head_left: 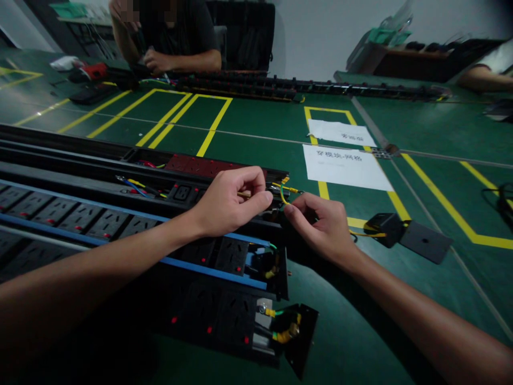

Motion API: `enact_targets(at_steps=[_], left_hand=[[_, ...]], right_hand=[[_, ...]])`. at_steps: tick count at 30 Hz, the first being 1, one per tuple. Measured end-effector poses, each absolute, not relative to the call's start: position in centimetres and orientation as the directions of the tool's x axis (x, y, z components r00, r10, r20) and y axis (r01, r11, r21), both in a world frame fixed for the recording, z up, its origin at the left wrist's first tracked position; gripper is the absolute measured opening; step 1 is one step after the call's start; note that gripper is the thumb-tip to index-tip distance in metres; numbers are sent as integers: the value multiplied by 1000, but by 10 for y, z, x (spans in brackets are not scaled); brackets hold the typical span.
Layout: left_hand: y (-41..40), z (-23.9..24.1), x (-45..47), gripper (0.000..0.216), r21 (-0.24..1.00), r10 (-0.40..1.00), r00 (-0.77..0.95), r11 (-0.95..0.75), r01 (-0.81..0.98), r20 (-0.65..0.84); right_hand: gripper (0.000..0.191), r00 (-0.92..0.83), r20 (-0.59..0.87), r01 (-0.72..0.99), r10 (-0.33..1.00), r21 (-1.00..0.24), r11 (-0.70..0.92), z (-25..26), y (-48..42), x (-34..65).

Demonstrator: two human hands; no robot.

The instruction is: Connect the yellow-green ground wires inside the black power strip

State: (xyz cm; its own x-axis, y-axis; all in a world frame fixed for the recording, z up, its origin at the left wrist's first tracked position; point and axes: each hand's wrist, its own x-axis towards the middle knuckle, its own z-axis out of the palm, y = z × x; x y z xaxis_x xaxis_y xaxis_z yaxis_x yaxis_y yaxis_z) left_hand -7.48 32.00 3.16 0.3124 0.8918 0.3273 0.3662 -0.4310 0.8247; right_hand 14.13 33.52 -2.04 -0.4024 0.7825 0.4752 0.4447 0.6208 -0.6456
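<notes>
My left hand [236,202] is closed over the end of a black power strip [182,193] with a dark red socket section [188,164] beside it. A small brownish piece shows between its curled fingers, too hidden to name. Just to the right, my right hand [323,222] pinches a short yellow-green wire [284,193] between thumb and fingertips. The wire has a yellow sleeve and sticks out of the strip's open end. Loose blue, yellow and red wire ends [136,185] rise from the strip farther left.
Nearer me lie power strips with blue edges [224,278], and one with a black end plate [302,339] tilted off. A black end cap [427,241] lies at right. Printed sheets [347,168] lie on the green table [260,128]. Across it sits a person [172,45] near more strips [320,88].
</notes>
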Motion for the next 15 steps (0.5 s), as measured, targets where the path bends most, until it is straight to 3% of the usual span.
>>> enact_targets(at_steps=[6, 15], left_hand=[[319, 31, -75, 18, 814, 889, 351, -426, 394, 295], [319, 28, -74, 14, 806, 900, 309, -418, 418, 306]], right_hand=[[23, -381, 556, 435, 739, -597, 674, -20, 334, 140], [22, -451, 684, 447, 574, -384, 808, -24, 331, 137]])
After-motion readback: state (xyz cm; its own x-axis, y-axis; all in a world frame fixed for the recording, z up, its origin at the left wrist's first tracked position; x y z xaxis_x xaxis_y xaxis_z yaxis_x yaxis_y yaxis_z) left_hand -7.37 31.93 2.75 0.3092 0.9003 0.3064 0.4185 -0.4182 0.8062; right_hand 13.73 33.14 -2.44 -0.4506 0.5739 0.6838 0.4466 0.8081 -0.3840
